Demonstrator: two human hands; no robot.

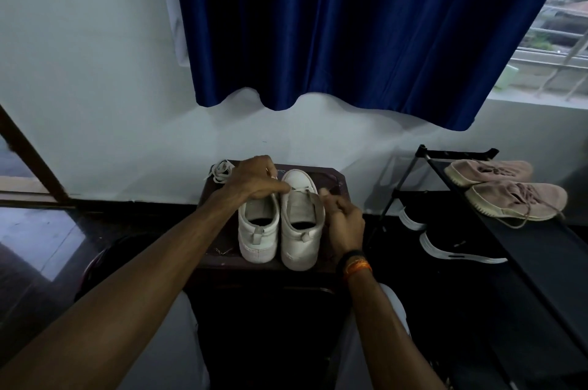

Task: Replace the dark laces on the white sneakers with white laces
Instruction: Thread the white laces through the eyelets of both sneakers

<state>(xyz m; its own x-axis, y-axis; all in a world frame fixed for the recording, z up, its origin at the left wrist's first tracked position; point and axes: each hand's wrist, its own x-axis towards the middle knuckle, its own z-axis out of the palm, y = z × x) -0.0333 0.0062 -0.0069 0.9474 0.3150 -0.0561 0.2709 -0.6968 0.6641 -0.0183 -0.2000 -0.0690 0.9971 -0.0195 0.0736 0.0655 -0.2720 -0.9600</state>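
Observation:
Two white sneakers stand side by side on a dark stool, heels toward me. My left hand lies over the front of the left sneaker and its fingers pinch a white lace at the throat of the right sneaker. My right hand rests against the right sneaker's outer side, fingers curled at the lace area; what it grips is hard to make out. A loose bundle of white laces lies at the stool's far left corner. No dark laces show.
A black shoe rack stands to the right, with pink sneakers on top and black shoes with white soles below. A blue curtain hangs above against the white wall. My knees flank the stool.

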